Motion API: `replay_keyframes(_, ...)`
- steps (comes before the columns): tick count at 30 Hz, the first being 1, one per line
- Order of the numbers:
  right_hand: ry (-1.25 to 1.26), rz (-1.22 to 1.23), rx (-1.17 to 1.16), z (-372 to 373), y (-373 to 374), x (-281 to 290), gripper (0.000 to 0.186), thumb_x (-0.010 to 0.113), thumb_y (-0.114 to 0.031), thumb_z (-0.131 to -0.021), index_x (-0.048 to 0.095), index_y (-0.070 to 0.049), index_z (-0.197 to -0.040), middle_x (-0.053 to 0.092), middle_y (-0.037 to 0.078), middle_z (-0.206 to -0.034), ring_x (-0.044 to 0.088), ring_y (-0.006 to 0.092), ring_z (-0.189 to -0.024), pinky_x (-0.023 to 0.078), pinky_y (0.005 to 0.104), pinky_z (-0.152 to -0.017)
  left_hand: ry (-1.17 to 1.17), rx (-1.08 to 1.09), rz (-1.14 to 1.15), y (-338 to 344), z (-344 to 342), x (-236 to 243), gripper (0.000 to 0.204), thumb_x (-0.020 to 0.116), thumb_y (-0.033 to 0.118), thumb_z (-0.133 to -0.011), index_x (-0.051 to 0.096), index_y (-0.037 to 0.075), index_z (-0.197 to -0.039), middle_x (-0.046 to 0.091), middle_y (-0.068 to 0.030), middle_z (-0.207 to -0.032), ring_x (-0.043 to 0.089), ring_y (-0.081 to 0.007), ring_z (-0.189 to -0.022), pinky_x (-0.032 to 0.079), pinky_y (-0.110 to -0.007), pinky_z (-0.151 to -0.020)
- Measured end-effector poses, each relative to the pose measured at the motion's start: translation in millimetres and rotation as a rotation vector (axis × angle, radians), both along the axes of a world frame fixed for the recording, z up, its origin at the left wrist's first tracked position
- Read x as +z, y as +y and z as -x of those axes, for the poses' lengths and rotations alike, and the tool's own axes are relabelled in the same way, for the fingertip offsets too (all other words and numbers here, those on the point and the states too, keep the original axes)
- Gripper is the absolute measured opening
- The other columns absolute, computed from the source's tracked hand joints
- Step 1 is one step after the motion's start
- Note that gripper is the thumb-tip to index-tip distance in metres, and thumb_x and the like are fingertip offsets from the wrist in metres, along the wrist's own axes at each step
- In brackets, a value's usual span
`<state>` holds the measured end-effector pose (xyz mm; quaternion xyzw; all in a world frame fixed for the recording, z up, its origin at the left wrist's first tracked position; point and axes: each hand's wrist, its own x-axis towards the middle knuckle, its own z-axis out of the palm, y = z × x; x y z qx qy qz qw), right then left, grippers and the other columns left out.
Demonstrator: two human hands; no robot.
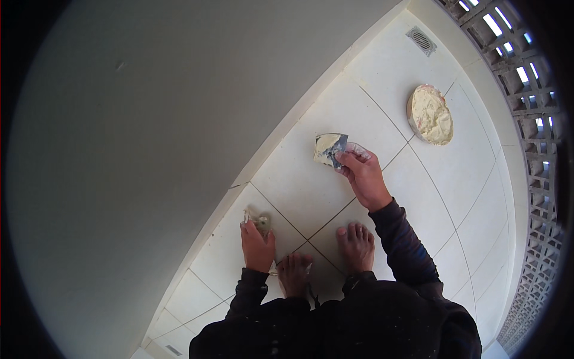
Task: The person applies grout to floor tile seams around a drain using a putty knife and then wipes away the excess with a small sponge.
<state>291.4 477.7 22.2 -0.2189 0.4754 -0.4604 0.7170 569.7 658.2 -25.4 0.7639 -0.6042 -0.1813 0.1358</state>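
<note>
My right hand (363,175) is stretched forward and pinches a thin dark scraper (336,151), its flat side partly coated with cream putty (326,143). White smears cover some of those fingers. Low on the left, my left hand (258,246) is closed beside the skirting, with a pale, putty-smeared piece (262,222) at its fingertips; its kind is not clear. Beyond the right hand, to the far right, a round shallow tub (433,116) of cream putty rests on the tiles, its surface dug and uneven.
A smooth grey wall (149,131) fills the left, with pale skirting (272,142) along its base. White floor tiles (412,191) run beneath my bare feet (357,246). A square drain grate (421,40) lies at the far end. Perforated blockwork (532,125) borders the right.
</note>
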Motion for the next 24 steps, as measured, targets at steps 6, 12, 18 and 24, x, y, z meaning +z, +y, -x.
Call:
replay_keyframes(6,0.006,-0.034,0.053,22,36,16,0.018,0.064,-0.006,-0.098,0.067,0.000,-0.114,0.072,0.004,-0.105,0.066,0.0110,-0.092,0.053,0.0273,-0.083,0.366,-0.092,-0.093,-44,4,91,0.037,0.072,0.008,-0.084,0.060,-0.003,-0.118,0.049,-0.0280,-0.136,0.057,-0.0418,-0.118,0.051,-0.046,-0.098)
replay_keyframes(12,-0.395,-0.263,-0.039,40,85,19,0.025,0.058,-0.014,-0.102,0.060,-0.002,-0.124,0.068,0.007,-0.118,0.064,0.0191,-0.111,0.053,0.0383,-0.097,0.888,-0.345,0.153,-56,20,122,0.027,0.075,-0.007,-0.080,0.074,0.003,-0.105,0.046,-0.0236,-0.145,0.055,-0.0377,-0.133,0.043,-0.048,-0.114)
replay_keyframes(18,-0.735,-0.331,-0.043,14,106,37,0.029,0.058,-0.026,-0.104,0.059,-0.003,-0.123,0.065,0.010,-0.123,0.055,0.0297,-0.129,0.045,0.0464,-0.110,0.917,-0.648,0.176,-51,64,84,0.024,0.080,-0.006,-0.077,0.075,0.008,-0.096,0.035,-0.0289,-0.155,0.041,-0.0454,-0.145,0.042,-0.054,-0.114)
replay_keyframes(24,-0.545,-0.196,-0.162,19,107,14,0.021,0.061,-0.015,-0.101,0.063,-0.003,-0.119,0.067,0.010,-0.122,0.059,0.0246,-0.125,0.047,0.0419,-0.107,0.921,-0.606,0.098,-38,94,82,0.047,0.073,-0.007,-0.082,0.065,0.005,-0.126,0.029,-0.0267,-0.161,0.047,-0.0390,-0.142,0.042,-0.050,-0.115)
